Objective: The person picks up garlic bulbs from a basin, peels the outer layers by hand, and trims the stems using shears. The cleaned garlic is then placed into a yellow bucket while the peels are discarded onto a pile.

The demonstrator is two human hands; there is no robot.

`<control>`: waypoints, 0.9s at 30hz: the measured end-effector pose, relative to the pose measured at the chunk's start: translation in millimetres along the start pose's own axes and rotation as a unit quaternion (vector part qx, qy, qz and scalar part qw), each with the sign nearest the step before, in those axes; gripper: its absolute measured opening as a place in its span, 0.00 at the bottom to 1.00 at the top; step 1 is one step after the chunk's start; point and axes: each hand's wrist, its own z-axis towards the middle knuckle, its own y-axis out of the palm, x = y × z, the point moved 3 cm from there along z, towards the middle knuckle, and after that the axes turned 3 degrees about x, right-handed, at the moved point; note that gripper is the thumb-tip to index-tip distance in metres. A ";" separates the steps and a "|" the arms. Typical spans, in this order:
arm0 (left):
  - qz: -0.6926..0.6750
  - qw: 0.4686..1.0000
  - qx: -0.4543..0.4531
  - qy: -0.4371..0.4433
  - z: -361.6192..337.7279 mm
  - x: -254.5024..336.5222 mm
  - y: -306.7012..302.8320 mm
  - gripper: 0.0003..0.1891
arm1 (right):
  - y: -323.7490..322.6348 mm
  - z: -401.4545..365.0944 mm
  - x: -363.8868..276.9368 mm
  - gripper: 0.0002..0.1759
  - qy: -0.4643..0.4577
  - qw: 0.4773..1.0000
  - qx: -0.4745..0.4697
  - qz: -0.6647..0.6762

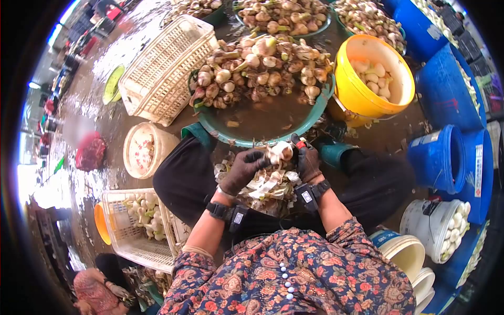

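Note:
My left hand point(244, 169), in a dark glove, has its fingers closed on the left side of a garlic bulb point(280, 152) with loose pale skin. On the bulb's right side is my right hand point(308, 160), also gloved, with something red at its fingers, too small to make out. Below both hands lies a heap of peeled skins point(268, 189) between my legs. Just beyond them stands a green basin point(241, 140) with brown water and a large pile of unpeeled garlic point(262, 65).
A yellow bucket point(344, 79) with peeled bulbs stands right of the basin. White crates point(168, 63) and a white bucket point(167, 142) are at left. Blue bins point(446, 100) line the right side. Another person point(94, 289) sits at the lower left.

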 end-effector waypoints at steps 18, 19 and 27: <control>0.403 0.903 0.141 -0.046 135.0 -47.2 -74.7 0.27 | -5.9 7.5 -17.3 0.08 -0.145 0.982 -0.110 -0.050; 0.403 0.903 0.143 -0.043 157.7 -58.6 -80.2 0.27 | -0.5 5.3 -21.3 0.08 -0.171 0.978 -0.104 -0.050; 0.380 0.875 0.300 0.008 287.9 -102.6 -78.7 0.37 | 7.2 16.4 -25.7 0.07 -0.088 0.991 -0.083 -0.063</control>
